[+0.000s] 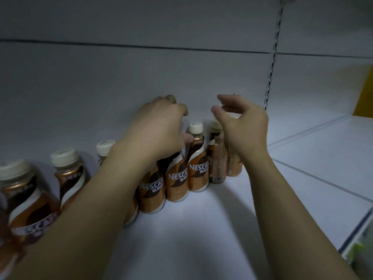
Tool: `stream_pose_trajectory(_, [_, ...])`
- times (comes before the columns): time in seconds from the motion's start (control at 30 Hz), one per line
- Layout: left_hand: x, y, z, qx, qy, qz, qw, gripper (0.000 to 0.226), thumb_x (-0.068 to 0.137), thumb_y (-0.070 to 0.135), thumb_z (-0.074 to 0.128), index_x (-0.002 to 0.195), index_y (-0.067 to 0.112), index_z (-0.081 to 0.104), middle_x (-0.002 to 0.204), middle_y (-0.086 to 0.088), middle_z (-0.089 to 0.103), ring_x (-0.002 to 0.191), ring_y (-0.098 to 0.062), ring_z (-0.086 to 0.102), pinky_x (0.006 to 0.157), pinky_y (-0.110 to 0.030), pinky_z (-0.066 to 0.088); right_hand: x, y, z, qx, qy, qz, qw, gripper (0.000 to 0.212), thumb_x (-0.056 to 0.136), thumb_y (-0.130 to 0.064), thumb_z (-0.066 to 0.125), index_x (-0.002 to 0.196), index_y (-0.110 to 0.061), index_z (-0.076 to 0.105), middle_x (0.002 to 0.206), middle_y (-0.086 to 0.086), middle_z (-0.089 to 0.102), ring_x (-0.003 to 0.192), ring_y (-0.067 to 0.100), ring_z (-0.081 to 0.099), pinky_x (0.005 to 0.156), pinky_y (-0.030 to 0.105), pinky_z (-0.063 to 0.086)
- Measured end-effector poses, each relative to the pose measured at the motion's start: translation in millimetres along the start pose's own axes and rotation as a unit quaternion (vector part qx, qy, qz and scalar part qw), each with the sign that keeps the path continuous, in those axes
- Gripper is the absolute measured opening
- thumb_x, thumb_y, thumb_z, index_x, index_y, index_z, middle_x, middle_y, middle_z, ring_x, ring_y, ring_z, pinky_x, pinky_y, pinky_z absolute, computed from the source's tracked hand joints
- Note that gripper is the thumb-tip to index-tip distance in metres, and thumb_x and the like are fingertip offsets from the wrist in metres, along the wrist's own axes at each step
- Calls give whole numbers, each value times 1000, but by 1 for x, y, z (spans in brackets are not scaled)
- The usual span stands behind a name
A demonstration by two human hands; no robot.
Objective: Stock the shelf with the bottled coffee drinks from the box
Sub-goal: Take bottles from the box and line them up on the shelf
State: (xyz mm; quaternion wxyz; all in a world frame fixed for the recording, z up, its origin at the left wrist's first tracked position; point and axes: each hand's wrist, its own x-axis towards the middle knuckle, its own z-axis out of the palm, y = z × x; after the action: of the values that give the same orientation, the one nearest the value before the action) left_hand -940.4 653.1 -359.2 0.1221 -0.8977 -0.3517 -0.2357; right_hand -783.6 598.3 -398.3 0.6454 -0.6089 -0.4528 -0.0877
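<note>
Brown-and-white bottled coffee drinks with cream caps stand in a row along the white shelf (201,229), from the near left bottle (26,199) to the far right bottle (235,168). My left hand (157,128) lies over the tops of the middle bottles and is closed on the neck of one coffee bottle (177,182), whose cap it hides. My right hand (242,126) hovers at the right end of the row. Its thumb and fingers are spread in a loose curve around the far right bottle's cap. The box is out of view.
The shelf's white back panel (141,77) rises right behind the row, with a slotted metal upright (271,73) at the right. A bare white shelf section (323,158) extends to the right. A yellow object (363,93) stands at the far right edge.
</note>
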Motion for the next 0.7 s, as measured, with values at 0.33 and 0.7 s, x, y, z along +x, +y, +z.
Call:
stream_pose_trajectory(0.33, [60,54,11,-74,-85,29,993,61,84,26,69,139,30,45,134,-2,53,112,-23,57,88,-34,48,37,66,-19,-123,44,22,991,38,87,-37,64,121,-22,64,119,1,64,107,17,61,91,34,49])
stream_pose_trajectory(0.7, [72,57,44,-70,-60,61,994,36,83,20,67,118,22,64,114,-9,64,99,-29,61,86,-40,53,36,88,-10,-152,0,20,988,41,76,-40,78,115,-30,70,97,-2,62,84,11,62,79,20,44])
